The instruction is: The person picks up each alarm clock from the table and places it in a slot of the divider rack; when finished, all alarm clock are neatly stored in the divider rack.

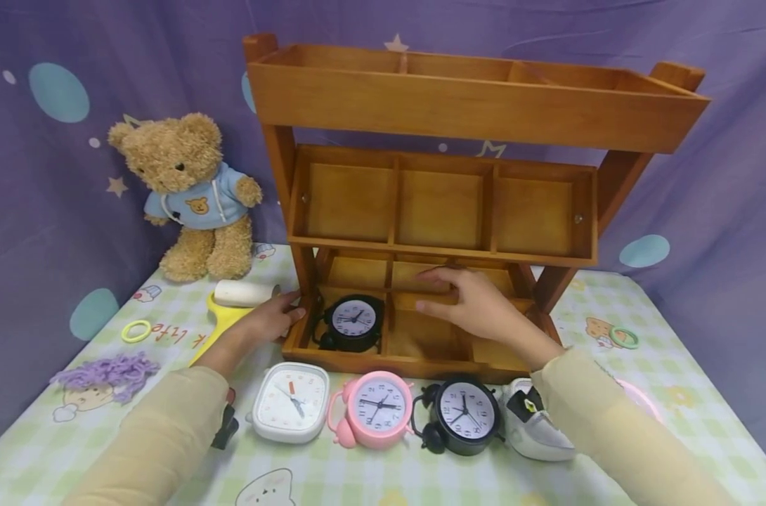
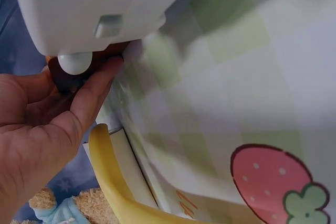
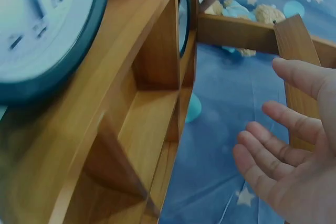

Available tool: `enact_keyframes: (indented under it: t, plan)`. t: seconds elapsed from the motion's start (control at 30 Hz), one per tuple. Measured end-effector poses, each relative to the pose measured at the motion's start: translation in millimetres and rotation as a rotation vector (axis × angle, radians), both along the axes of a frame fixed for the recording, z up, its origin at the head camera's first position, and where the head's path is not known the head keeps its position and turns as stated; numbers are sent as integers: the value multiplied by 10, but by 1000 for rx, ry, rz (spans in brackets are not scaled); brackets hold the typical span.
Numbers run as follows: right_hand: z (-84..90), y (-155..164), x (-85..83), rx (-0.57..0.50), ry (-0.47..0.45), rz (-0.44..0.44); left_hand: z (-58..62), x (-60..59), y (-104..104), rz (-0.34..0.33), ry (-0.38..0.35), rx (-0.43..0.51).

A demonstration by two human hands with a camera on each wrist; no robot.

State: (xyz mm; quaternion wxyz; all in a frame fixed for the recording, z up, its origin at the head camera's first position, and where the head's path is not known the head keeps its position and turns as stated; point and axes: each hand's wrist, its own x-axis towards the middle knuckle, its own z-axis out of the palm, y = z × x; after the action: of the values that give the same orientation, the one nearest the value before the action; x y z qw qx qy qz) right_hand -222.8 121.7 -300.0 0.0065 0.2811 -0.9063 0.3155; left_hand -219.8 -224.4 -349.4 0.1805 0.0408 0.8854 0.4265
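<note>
A three-tier wooden shelf [image 1: 471,95] stands at the centre of the head view. My left hand [image 1: 270,320] grips its lower left side; in the left wrist view, the thumb and fingers [image 2: 100,85] lie about a dark wooden corner. A black alarm clock [image 1: 353,323] sits in the bottom tier's left front compartment, face up. Over the middle of that tier hovers my right hand [image 1: 468,302], fingers spread and holding nothing. Along the shelf's front lie a white clock [image 1: 291,404], a pink alarm clock [image 1: 378,410] and another black alarm clock [image 1: 462,416].
A teddy bear [image 1: 196,200] leans against the purple curtain. Left of the shelf lie a yellow-handled white roller [image 1: 244,293], a yellow ring [image 1: 136,331] and purple yarn [image 1: 114,372]. A white object [image 1: 535,429] is partly under the right sleeve. A green ring [image 1: 623,338] lies at right.
</note>
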Motion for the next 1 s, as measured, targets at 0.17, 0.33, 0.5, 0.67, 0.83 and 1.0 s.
enact_keyframes:
  t: [0.17, 0.33, 0.5, 0.67, 0.83, 1.0]
  plan:
    - [4, 228, 31, -40, 11, -5, -8, 0, 4, 0, 5, -10]
    - [-16, 448, 71, -63, 20, -35, -9, 8, -2, -4, 7, -12]
    - [-27, 656, 121, -100, 26, -56, 2, 17, -7, -11, 22, -19]
    - [-45, 874, 193, -111, 24, -87, -1, 7, -8, -14, 28, -25]
    - [-78, 1100, 278, -125, 46, -115, -6, 4, -16, -17, 19, -24]
    - [-107, 1330, 384, -133, 69, -131, -5, 6, -20, -23, 24, -24]
